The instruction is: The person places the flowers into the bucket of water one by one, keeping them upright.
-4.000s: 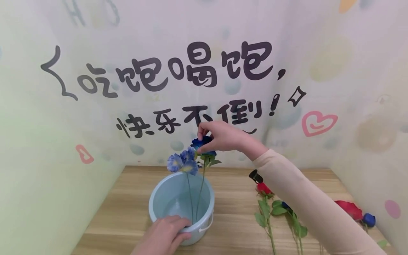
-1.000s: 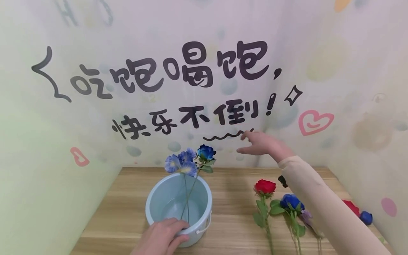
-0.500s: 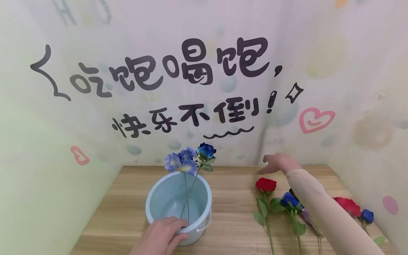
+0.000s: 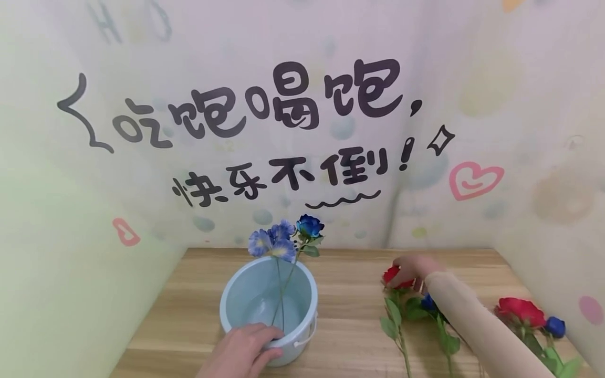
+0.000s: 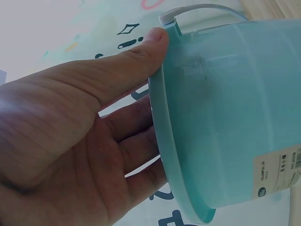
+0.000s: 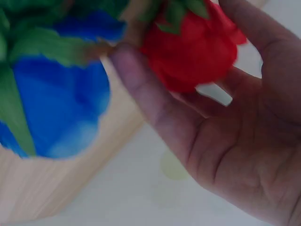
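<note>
Blue bkt (image 4: 243, 302): 2 stems (image 4: 282, 293); L hand (image 4: 243, 349) grips rim (image 5: 163, 129), R hand (image 4: 417, 268) 1 red rose (image 6: 195, 54).

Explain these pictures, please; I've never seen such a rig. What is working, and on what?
No machine here: a person works bare-handed. The wide picture comes from a camera worn on the head, the two close-ups from one on each wrist. The left hand grips the rim of a light blue bucket, where a blue iris and a blue rose stand. The right hand is around a red rose; whether it grips it, I cannot tell. Also lying on the wooden table are another blue rose, a larger red flower and a small blue bloom.
</note>
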`<state>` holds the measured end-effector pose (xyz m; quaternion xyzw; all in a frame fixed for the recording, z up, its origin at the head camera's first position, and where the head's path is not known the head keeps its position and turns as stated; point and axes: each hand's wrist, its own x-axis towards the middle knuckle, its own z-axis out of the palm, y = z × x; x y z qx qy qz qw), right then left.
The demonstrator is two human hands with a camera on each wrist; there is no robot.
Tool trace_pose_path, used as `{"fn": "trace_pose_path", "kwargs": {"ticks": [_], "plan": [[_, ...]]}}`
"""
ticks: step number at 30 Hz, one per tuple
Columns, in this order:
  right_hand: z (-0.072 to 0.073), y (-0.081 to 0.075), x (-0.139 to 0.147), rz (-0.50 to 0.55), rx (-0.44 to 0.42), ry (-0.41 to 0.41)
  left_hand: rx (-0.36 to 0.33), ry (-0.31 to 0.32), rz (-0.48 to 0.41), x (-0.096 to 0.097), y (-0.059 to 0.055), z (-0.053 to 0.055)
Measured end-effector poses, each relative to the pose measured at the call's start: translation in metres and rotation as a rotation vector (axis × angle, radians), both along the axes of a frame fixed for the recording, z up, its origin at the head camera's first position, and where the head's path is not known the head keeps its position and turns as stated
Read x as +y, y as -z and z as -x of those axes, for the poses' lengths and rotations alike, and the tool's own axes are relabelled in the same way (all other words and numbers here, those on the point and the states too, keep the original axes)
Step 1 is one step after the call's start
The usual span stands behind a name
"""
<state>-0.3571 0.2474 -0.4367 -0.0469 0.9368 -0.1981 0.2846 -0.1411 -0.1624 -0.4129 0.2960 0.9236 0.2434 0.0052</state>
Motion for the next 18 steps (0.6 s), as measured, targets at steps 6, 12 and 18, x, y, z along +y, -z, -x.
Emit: {"fn": "trace_pose_path", "kwargs": {"ticks": [6,12,18], "plan": [[-0.002,0.001,0.0,0.111,-0.004,0.025,-0.014,-0.013,0.0,0.0,0.002,0.001],[0.004,-0.029,-0.007,0.199,0.06,-0.031,0.044,-0.001,-0.011,-0.001,0.006,-0.001],[0.009,-0.084,-0.016,0.202,0.265,-0.152,0.052,0.011,-0.026,-0.002,0.006,-0.001]]}}
